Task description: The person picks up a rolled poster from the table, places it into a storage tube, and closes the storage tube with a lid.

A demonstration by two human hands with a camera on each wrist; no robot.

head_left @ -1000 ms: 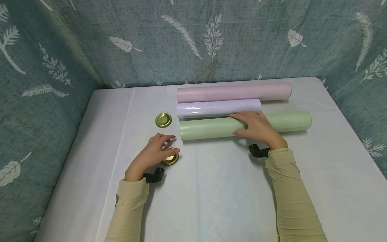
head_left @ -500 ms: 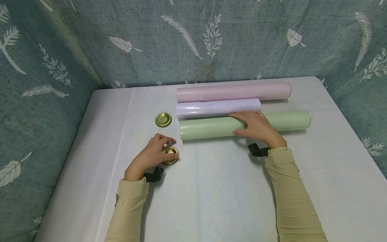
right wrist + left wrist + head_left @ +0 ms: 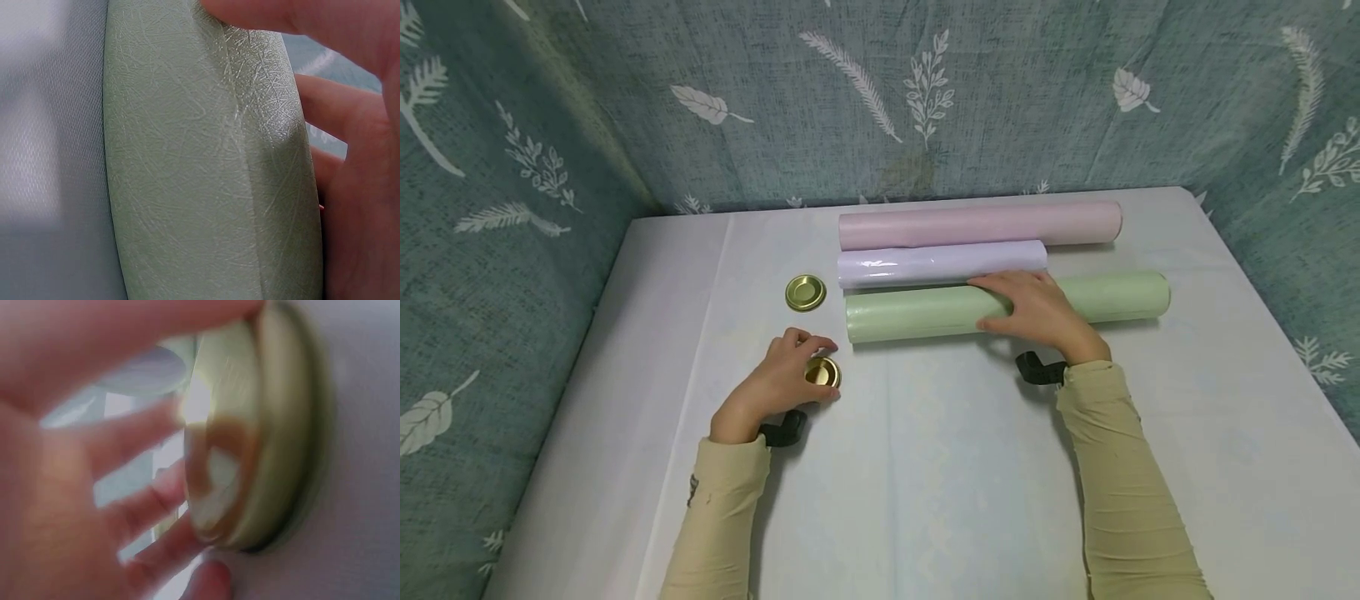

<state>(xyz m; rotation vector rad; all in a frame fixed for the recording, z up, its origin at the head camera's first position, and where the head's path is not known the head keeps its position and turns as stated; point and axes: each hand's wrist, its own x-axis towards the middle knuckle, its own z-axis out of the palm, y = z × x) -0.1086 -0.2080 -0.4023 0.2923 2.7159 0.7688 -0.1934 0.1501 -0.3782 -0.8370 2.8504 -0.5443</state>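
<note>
Nearest to me, my left hand (image 3: 772, 385) curls its fingers (image 3: 134, 515) round a small gold lid (image 3: 822, 372), gripping it at the rim. The lid is round, shiny metal with a raised edge and a recessed centre; in the left wrist view it (image 3: 250, 431) stands tilted on edge against the white cloth (image 3: 925, 467), though that view is blurred and shows little more.

Further out, my right hand (image 3: 1041, 312) rests on the green roll (image 3: 1007, 307), fingers draped over its top and thumb on the near side, clasping it about mid-length. The green roll is a long cylinder with a fine crackled texture, seen clearly in the right wrist view (image 3: 200, 162). It lies flat, running left to right across the table's middle.

Left of the green roll's end lies a second gold lid (image 3: 806, 292), flat and apart from both hands. Behind the green roll lies a shorter white roll (image 3: 940, 265), glossy, just beside it. Behind that lies a pink roll (image 3: 981, 225), the farthest of the three.

The white cloth covers the whole table. A teal fabric backdrop (image 3: 925, 92) printed with white leaves and feathers encloses the table at the rear and both sides.

A black strap (image 3: 1037, 369) shows at each wrist. Whether the white roll touches its neighbours I cannot tell.
</note>
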